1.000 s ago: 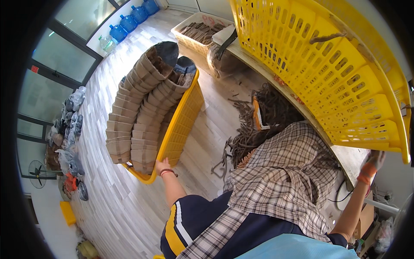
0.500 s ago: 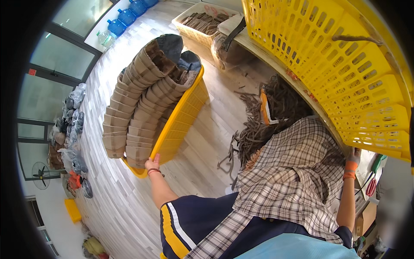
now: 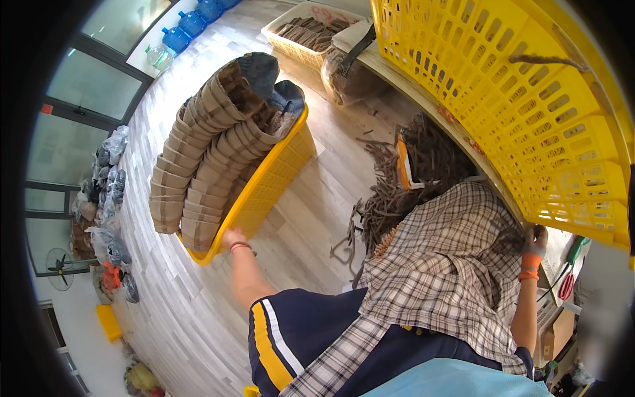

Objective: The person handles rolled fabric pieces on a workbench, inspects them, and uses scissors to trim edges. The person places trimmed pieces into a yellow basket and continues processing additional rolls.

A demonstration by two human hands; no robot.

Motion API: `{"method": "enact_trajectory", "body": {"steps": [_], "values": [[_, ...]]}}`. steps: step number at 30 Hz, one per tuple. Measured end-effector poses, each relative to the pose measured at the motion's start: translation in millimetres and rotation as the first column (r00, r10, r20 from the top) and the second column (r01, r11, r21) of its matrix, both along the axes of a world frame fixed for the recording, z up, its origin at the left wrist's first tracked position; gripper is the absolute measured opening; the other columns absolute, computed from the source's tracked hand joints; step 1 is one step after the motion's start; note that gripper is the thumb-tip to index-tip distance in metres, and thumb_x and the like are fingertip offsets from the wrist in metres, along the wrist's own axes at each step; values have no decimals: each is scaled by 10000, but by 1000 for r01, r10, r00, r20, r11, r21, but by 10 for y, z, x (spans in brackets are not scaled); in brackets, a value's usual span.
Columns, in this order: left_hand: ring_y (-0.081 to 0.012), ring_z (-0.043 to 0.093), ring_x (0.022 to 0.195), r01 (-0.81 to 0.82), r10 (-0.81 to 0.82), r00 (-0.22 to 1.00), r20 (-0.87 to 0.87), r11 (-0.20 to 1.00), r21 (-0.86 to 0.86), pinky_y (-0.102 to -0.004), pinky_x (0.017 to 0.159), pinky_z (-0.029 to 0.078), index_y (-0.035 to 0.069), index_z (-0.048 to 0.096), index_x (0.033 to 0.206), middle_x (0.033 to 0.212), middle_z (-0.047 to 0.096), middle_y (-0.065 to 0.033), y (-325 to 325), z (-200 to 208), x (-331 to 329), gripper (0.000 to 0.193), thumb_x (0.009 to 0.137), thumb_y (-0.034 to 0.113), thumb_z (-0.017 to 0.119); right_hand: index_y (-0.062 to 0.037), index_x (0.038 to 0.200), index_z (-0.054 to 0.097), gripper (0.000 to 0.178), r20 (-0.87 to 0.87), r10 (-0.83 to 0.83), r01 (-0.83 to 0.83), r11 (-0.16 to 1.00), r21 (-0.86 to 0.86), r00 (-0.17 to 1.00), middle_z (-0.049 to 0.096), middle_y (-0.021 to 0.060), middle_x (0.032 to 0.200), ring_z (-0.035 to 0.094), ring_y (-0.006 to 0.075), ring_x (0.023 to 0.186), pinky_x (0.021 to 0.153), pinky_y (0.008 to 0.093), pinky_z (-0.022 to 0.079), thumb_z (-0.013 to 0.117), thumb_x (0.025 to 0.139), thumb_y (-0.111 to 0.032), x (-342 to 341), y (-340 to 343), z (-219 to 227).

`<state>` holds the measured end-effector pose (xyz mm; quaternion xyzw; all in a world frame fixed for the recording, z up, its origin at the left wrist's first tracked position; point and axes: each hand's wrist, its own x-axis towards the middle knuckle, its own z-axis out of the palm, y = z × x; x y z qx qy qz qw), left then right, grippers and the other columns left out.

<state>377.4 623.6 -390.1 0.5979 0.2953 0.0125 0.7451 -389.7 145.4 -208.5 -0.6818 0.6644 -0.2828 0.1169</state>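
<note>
A yellow perforated crate (image 3: 272,188) stands on the floor to my left. In it lie two long rows of nested brown checked fabric pieces (image 3: 192,155), with dark blue ones at the far end. My left hand (image 3: 233,237) is closed on the crate's near rim, its fingers partly hidden behind it. On the right, my right hand (image 3: 534,242) wears a grey glove with an orange cuff. It is at the table's edge, just below the corner of a second yellow basket (image 3: 529,126); whether it grips anything cannot be made out.
Brown fabric strips (image 3: 383,198) lie heaped beside my lap, which a checked cloth (image 3: 456,264) covers. Farther off stand a cream basket of brown pieces (image 3: 301,43) and blue water bottles (image 3: 192,23). Bagged goods (image 3: 109,192) and a fan (image 3: 59,268) line the left wall.
The crate with its fabric rows has shifted slightly left and away, my left hand moving with it. My right hand has stayed at nearly the same spot by the table edge.
</note>
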Motion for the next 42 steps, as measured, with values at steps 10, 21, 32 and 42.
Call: {"method": "enact_trajectory", "body": {"steps": [10, 21, 32, 42], "values": [[-75, 445, 564, 599, -679, 641, 357, 734, 321, -229, 452, 369, 71, 618, 966, 697, 501, 22, -2514, 1322, -248, 122, 915, 165, 559, 14, 1298, 474, 427, 747, 172, -43, 981, -189, 642, 522, 112, 1271, 524, 197, 1134, 985, 322, 408, 478, 978, -269, 253, 155, 826], [-329, 493, 1162, 853, -878, 91, 469, 312, 419, -494, 924, 414, 21, 527, 1223, 1198, 535, -187, -5604, 5248, -992, 602, 858, 497, 588, -81, 1382, 384, 635, 886, 243, -40, 968, -248, 395, 475, 106, 1352, 510, 281, 1176, 993, 446, 381, 408, 943, -539, -364, -377, 2425], [-288, 646, 787, 864, -873, 141, 468, 339, 373, -396, 651, 567, -77, 440, 1138, 1036, 584, -201, -5467, 5139, -1166, 457, 800, 134, 662, -8, 1117, 604, 303, 791, 159, -442, 884, 152, 591, 658, 65, 984, 650, 147, 822, 741, 243, 518, 613, 857, -165, -915, -943, 3467], [-202, 636, 868, 912, -939, 114, 324, 228, 341, -352, 820, 526, 41, 630, 1038, 962, 649, -73, -3087, 5320, -1255, 329, 813, 266, 713, 75, 1150, 543, 381, 504, 224, -406, 868, 286, 834, 632, 157, 1007, 629, 264, 844, 752, 326, 521, 559, 772, 35, -567, -766, 3939]]}}
